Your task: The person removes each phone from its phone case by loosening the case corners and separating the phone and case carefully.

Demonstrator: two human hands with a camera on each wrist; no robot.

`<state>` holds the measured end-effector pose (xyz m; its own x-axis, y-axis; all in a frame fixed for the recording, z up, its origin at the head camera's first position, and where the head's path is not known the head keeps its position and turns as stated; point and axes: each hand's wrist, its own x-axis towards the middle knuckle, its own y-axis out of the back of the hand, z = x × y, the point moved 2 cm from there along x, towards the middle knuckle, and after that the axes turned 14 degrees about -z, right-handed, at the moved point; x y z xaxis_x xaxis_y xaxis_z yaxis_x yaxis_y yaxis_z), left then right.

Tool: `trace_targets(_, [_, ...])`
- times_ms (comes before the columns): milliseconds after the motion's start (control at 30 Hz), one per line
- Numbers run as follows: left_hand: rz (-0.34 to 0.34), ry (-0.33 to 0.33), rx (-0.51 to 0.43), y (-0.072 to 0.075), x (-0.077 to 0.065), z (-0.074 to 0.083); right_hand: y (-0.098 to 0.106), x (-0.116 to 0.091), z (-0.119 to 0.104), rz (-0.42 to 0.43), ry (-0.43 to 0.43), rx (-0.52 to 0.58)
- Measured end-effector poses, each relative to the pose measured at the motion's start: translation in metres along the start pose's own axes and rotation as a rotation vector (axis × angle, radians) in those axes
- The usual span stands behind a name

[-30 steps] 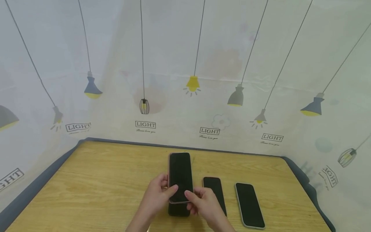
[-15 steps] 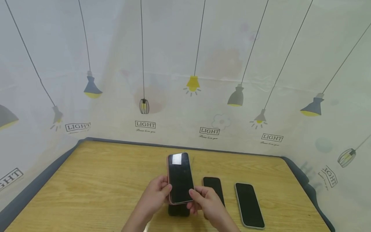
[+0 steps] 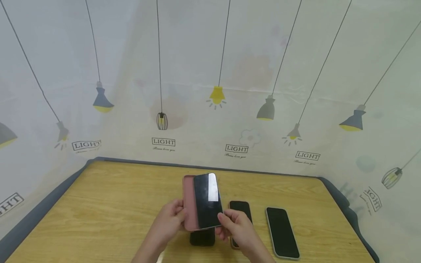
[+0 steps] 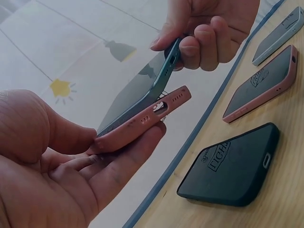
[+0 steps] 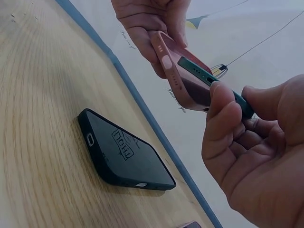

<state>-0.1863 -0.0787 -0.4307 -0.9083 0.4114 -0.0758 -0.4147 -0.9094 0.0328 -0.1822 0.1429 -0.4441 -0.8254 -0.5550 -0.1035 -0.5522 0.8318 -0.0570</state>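
My left hand point(image 3: 168, 221) grips a pink phone case point(image 3: 189, 204) along its left side, thumb on the rim. With thumb and fingers, my right hand point(image 3: 239, 228) pinches the lower right edge of a phone point(image 3: 204, 206) with a dark, glossy screen. The left wrist view shows the phone's teal frame point(image 4: 159, 80) tilted up out of the case, its far edge low by the left thumb. From the right wrist side, the case's inside point(image 5: 190, 85) shows beneath the raised phone. Both are held above the table.
Under the held case, a phone in a dark case point(image 3: 202, 238) lies on the wooden table point(image 3: 115, 204). To its right lie a phone in a pink case point(image 3: 240, 207) and one in a white case point(image 3: 283, 232). A lamp-printed sheet point(image 3: 197, 65) hangs behind the table's far edge.
The phone has come out of the pink case on its right side. The right hand has drawn it rightward while the left hand moved left with the case, baring its pink inside.
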Motion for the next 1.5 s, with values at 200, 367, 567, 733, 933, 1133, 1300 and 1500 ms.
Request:
trace_targets(200, [0.025, 0.044, 0.036, 0.006, -0.001, 0.000, 0.004, 0.001, 0.002, 0.009, -0.024, 0.011])
trace_targets(367, [0.053, 0.075, 0.056, 0.012, -0.002, -0.001, 0.008, 0.001, 0.003, 0.028, -0.026, 0.007])
trace_targets(567, [0.089, 0.071, 0.079, 0.017, -0.005, -0.001, 0.010, 0.000, 0.002, 0.032, -0.035, 0.017])
trace_targets(733, [0.087, 0.063, 0.063, 0.017, -0.005, 0.000, 0.011, 0.000, 0.002, 0.040, -0.039, 0.020])
trace_targets(933, [0.114, 0.061, 0.074, 0.017, -0.005, -0.002, 0.011, 0.001, 0.004, 0.036, -0.041, 0.033])
trace_targets(1133, [0.126, 0.058, 0.083, 0.019, -0.006, -0.004, 0.011, 0.001, 0.006, 0.045, -0.032, 0.038])
trace_targets(1300, [0.146, 0.078, 0.099, 0.024, -0.009, -0.003, 0.013, 0.002, 0.006, 0.058, -0.023, 0.024])
trace_targets(1500, [0.148, 0.101, 0.114, 0.034, -0.013, -0.006, 0.017, 0.002, 0.005, 0.077, -0.022, 0.024])
